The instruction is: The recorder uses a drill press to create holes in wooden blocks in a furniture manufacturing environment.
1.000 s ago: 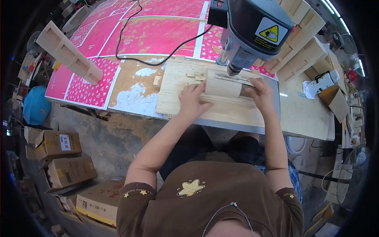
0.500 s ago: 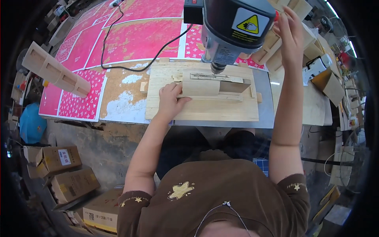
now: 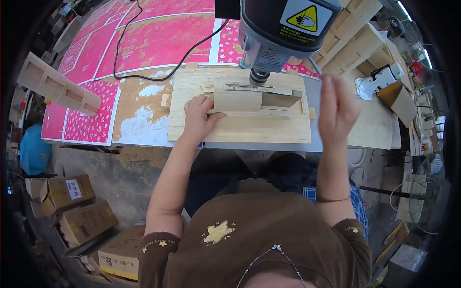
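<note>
Left hand (image 3: 198,117) presses the wooden block (image 3: 237,101); right hand (image 3: 337,108) raised, released, empty.

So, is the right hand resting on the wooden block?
No, the right hand is raised off the bench, while the left hand presses the wooden block.

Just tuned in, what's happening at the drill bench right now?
A person sits at a workbench under a drill press. The left hand presses a small wooden block against a wooden jig board beneath the drill chuck. The right hand is raised in the air beside the machine, blurred, holding nothing visible. The bit's contact with the wood cannot be made out.
</note>
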A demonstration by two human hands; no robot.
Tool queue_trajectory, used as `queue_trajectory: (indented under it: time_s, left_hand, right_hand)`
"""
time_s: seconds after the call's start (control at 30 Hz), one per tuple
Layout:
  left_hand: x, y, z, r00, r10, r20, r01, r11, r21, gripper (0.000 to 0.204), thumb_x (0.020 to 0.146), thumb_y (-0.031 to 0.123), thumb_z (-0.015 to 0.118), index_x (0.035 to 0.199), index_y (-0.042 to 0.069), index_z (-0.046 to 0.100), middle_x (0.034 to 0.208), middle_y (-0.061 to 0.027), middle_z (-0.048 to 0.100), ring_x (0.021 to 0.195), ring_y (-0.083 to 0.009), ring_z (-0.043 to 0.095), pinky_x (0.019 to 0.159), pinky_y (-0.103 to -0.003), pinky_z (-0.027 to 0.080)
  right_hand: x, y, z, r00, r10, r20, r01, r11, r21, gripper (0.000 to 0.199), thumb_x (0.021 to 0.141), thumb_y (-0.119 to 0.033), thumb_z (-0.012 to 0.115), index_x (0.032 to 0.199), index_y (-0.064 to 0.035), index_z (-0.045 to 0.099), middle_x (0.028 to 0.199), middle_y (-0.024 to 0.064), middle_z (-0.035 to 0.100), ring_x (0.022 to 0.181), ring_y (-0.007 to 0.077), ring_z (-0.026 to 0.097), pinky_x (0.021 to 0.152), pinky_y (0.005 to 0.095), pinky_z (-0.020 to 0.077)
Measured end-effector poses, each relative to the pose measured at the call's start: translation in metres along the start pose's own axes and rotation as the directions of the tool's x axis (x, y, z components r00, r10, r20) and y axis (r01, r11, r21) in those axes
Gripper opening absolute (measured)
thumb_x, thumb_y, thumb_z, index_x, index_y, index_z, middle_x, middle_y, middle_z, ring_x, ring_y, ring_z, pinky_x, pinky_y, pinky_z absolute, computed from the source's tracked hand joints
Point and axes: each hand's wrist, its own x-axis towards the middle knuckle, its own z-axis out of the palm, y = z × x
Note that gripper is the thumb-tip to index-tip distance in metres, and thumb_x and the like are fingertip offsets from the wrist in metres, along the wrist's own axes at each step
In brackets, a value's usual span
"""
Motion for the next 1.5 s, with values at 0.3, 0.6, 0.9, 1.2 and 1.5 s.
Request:
queue_trajectory:
  time_s: [0.3,0.6,0.9,1.2,1.5]
  left_hand:
    - [0.004,-0.001,0.004,0.997,0.066,-0.033,-0.066,0.998,-0.011,0.047,0.063,0.024,0.075,0.106,0.013,0.062,0.073,-0.0026,0.049,0.076,-0.0231,0.049,0.073,-0.038,0.034]
    - [-0.002,0.011,0.008,1.0,0.025,-0.014,-0.023,0.995,0.094,0.049,0.063,0.028,0.076,0.108,0.013,0.061,0.076,-0.0012,0.051,0.08,-0.0222,0.05,0.079,-0.041,0.032]
    - [0.005,0.033,0.031,0.999,-0.036,-0.005,0.036,0.998,0.049,0.05,0.067,0.028,0.074,0.113,0.014,0.059,0.081,-0.0018,0.052,0.085,-0.0225,0.05,0.085,-0.041,0.029]
    - [0.01,0.035,0.029,0.997,0.005,-0.08,0.0,0.998,0.061,0.042,0.064,0.026,0.075,0.102,0.013,0.063,0.077,-0.0025,0.052,0.081,-0.0227,0.049,0.08,-0.038,0.03]
    - [0.004,0.038,0.034,0.997,0.0,-0.072,0.004,0.998,0.057,0.043,0.064,0.026,0.075,0.103,0.014,0.063,0.078,-0.0025,0.052,0.081,-0.0229,0.05,0.081,-0.039,0.031]
  right_hand:
    - [-0.054,0.049,0.049,0.986,-0.147,-0.08,0.15,0.988,0.035,0.004,0.077,-0.005,0.063,0.081,-0.0042,0.062,0.061,0.007,0.051,0.054,0.0238,0.048,0.053,0.0348,0.0351]
    - [0.06,0.006,0.002,0.996,-0.079,-0.039,0.08,0.996,0.03,0.023,0.09,-0.017,0.052,0.08,0.0041,0.057,0.067,0.0094,0.054,0.062,0.0166,0.051,0.06,0.0274,0.0396]
    - [0.125,0.035,0.015,0.98,0.121,0.161,-0.104,0.989,-0.108,0.029,0.089,-0.024,0.052,0.08,0.0025,0.06,0.073,0.0185,0.059,0.068,0.0261,0.056,0.065,0.0328,0.0446]
    - [0.022,-0.001,-0.01,0.992,-0.094,0.08,0.094,0.996,0.007,0.01,0.08,-0.007,0.058,0.071,-0.0038,0.056,0.058,0.0115,0.05,0.051,0.0303,0.048,0.05,0.0371,0.0354]
    - [-0.059,0.05,0.048,0.986,-0.142,-0.088,0.151,0.982,0.115,0.004,0.077,0.0,0.058,0.081,-0.0008,0.06,0.064,0.0073,0.051,0.059,0.0258,0.05,0.067,0.0376,0.0401]
